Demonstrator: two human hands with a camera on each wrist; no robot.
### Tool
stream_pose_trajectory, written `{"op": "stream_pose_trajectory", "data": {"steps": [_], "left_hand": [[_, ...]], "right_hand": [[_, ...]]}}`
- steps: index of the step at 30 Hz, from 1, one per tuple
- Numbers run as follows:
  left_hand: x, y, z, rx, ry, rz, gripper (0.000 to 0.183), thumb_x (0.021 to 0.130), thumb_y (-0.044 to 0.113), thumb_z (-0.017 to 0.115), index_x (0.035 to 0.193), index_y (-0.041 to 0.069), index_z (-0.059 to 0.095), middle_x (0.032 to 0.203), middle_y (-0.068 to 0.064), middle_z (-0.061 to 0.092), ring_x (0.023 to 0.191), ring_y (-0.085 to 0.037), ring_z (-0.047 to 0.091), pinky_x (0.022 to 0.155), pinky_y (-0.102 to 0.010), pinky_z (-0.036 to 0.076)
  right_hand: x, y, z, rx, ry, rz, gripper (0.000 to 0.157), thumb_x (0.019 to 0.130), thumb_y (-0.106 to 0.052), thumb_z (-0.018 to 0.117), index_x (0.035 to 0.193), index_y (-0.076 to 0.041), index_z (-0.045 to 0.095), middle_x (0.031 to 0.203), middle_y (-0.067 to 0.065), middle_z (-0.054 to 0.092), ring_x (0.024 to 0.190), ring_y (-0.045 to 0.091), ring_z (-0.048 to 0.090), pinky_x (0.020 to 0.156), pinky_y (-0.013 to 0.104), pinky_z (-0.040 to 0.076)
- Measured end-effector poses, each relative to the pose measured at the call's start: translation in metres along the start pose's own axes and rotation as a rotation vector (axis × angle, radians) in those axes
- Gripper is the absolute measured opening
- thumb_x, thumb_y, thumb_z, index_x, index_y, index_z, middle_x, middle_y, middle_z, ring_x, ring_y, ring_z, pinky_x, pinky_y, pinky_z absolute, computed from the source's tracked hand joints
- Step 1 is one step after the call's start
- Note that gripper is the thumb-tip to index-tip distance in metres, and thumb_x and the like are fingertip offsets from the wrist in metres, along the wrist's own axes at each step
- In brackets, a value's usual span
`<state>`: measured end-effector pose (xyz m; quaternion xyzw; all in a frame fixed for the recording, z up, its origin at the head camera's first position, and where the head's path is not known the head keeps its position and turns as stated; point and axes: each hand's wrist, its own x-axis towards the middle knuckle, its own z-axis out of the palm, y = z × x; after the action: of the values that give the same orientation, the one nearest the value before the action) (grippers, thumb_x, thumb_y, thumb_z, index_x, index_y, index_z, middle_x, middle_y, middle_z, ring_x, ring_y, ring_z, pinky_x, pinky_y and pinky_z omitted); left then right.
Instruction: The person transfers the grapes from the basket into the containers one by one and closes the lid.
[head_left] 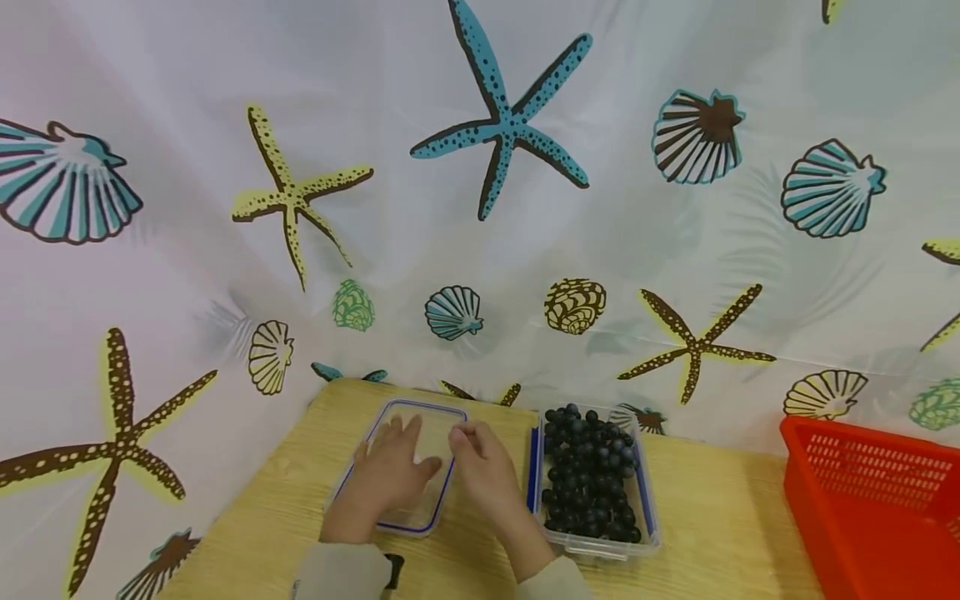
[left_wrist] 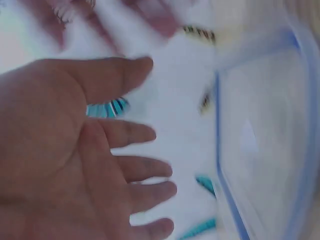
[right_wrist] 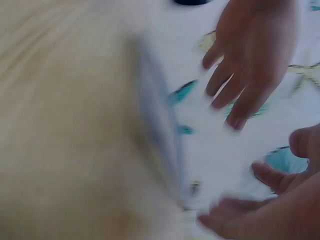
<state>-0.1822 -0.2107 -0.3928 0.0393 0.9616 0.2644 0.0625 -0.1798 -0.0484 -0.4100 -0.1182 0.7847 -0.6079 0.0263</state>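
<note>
Lying transparent, blue-rimmed, probably a lid

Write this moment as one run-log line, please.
left hand: empty | right hand: empty | blue-rimmed plastic: below left hand | dark fruit: in clear box

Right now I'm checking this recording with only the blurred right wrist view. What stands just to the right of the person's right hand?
Observer: In the head view, a clear box of dark, grape-like fruit stands to the right of the right hand.
Operator: And what does the left hand partly hide there?
Observer: In the head view, the left hand partly hides a blue-rimmed clear container.
</note>
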Motion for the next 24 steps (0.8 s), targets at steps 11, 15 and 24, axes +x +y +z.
{"op": "stream_pose_trajectory", "data": {"steps": [11, 15, 24], "left_hand": [[0.002, -0.042, -0.003, -0.051, -0.034, -0.236, 0.090, 0.102, 0.032, 0.058, 0.152, -0.018, 0.004, 0.150, -0.051, 0.000, 0.132, -0.071, 0.018, 0.096, -0.082, 0.025], [0.003, -0.034, -0.001, -0.026, -0.030, -0.208, 0.088, 0.102, 0.032, 0.057, 0.151, -0.020, 0.007, 0.148, -0.051, 0.011, 0.131, -0.071, 0.020, 0.098, -0.076, 0.030], [0.004, -0.020, 0.003, 0.006, -0.004, -0.212, 0.085, 0.104, 0.035, 0.054, 0.149, -0.023, 0.012, 0.143, -0.053, 0.022, 0.128, -0.070, 0.029, 0.098, -0.073, 0.035]], "right_hand": [[-0.001, 0.023, 0.016, 0.046, -0.128, 0.159, 0.065, 0.105, -0.038, 0.055, 0.154, 0.000, 0.037, 0.161, 0.036, 0.005, 0.147, 0.053, 0.003, 0.110, 0.072, 0.012], [0.003, 0.022, 0.015, 0.043, -0.165, 0.148, 0.063, 0.104, -0.036, 0.057, 0.155, -0.002, 0.038, 0.160, 0.029, 0.024, 0.146, 0.049, 0.021, 0.111, 0.067, 0.023], [0.002, 0.016, 0.009, 0.049, -0.087, 0.173, 0.057, 0.100, -0.026, 0.062, 0.150, -0.005, 0.046, 0.152, 0.024, 0.042, 0.136, 0.046, 0.041, 0.104, 0.064, 0.037]]}}
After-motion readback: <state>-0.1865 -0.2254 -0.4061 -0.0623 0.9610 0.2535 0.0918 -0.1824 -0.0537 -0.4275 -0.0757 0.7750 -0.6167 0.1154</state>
